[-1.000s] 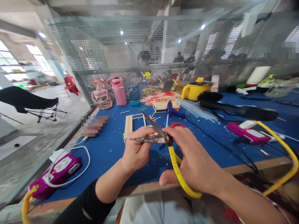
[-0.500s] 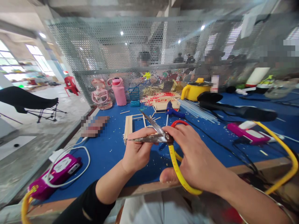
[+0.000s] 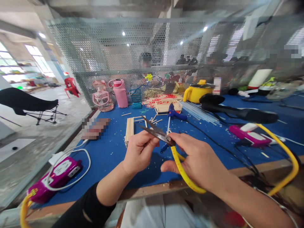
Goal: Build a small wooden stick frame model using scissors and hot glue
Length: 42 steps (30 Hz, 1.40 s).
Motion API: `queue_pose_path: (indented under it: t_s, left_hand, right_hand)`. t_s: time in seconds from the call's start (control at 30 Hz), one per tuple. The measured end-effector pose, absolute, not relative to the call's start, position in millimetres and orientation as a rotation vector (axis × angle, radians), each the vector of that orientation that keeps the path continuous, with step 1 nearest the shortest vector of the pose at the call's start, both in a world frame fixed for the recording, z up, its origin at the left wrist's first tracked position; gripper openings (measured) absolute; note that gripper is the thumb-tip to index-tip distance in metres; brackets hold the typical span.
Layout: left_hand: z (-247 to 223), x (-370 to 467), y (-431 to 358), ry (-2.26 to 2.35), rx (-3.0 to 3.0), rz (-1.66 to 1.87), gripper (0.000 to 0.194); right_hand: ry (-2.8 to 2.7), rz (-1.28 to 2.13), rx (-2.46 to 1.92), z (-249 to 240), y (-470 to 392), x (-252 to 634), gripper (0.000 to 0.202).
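Observation:
My right hand (image 3: 199,161) grips scissors (image 3: 163,136) with yellow-wrapped handles, its thumb stretched out to the left. The blades point away and left, parted by a narrow gap, just over the fingers of my left hand (image 3: 139,152). That hand is closed in a pinch; anything between its fingertips is hidden. Just beyond it lies a small frame of pale wooden sticks (image 3: 129,128), with a row of sticks side by side along its left. A blue glue gun (image 3: 174,113) with a clear glue stick lies behind the scissors, near a stick-built tray (image 3: 168,107).
Bundled red-tipped sticks (image 3: 161,98), clear glue sticks (image 3: 201,112) and a yellow pot (image 3: 198,92) stand toward the mesh screen (image 3: 106,47). Pink bottles (image 3: 121,95) are at back left. Purple power strips (image 3: 55,177) with cables lie on both sides. Scraps dot the blue tabletop (image 3: 102,167).
The scissor blades have drawn closer together and swung away from me. A red part of the handle that showed before is now hidden. My left hand has barely moved.

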<state>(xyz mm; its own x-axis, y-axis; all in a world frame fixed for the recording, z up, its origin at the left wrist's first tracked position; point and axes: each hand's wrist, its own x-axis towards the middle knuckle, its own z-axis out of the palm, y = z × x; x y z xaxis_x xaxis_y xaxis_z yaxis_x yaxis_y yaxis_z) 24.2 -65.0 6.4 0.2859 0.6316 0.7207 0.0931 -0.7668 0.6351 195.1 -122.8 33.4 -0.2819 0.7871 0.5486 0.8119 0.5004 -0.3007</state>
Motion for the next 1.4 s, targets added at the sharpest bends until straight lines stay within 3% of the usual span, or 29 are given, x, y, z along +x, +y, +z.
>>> queue_pose_path:
  t_s: [0.13, 0.3, 0.53, 0.67, 0.8, 0.93, 1.1, 1.2, 1.4]
  left_hand:
    - [7.1, 26.7, -61.6, 0.680, 1.865, 1.417, 0.019]
    - [17.1, 22.9, -48.8, 0.583, 1.294, 1.405, 0.019]
    - [16.7, 9.0, -28.3, 0.673, 1.097, 1.520, 0.024]
    - [13.5, 10.1, -14.1, 0.749, 1.111, 1.593, 0.028]
    - [22.5, 22.1, 0.6, 0.789, 1.265, 1.626, 0.030]
    - [36.1, 22.7, 11.7, 0.803, 1.365, 1.606, 0.036]
    - [29.2, -18.4, 29.0, 1.292, 1.442, 1.484, 0.049]
    - [11.6, -44.9, 40.3, 1.485, 1.394, 1.330, 0.041]
    - [-7.2, -41.3, 39.7, 1.460, 1.337, 0.953, 0.036]
  right_hand:
    - [-1.963, 0.037, -1.632, 27.7, -120.6, 212.3, 0.049]
    - [-1.864, -0.045, -2.326, 9.6, -116.6, 272.2, 0.041]
    - [-2.066, -0.036, -2.530, 15.7, -91.9, 306.2, 0.030]
    - [-2.220, -0.150, -2.040, 47.0, -70.9, 276.9, 0.041]
    - [-2.195, 0.288, -1.383, 63.3, -44.0, 212.2, 0.034]
    - [-2.078, 0.529, -1.223, 58.0, -16.0, 165.6, 0.005]
    - [-1.890, 0.683, -1.158, 36.6, 1.6, 159.5, 0.009]
    - [-1.730, 0.770, -1.146, 24.5, 5.5, 161.9, 0.013]
    - [-1.531, 0.887, -1.036, 12.2, 7.4, 160.3, 0.013]
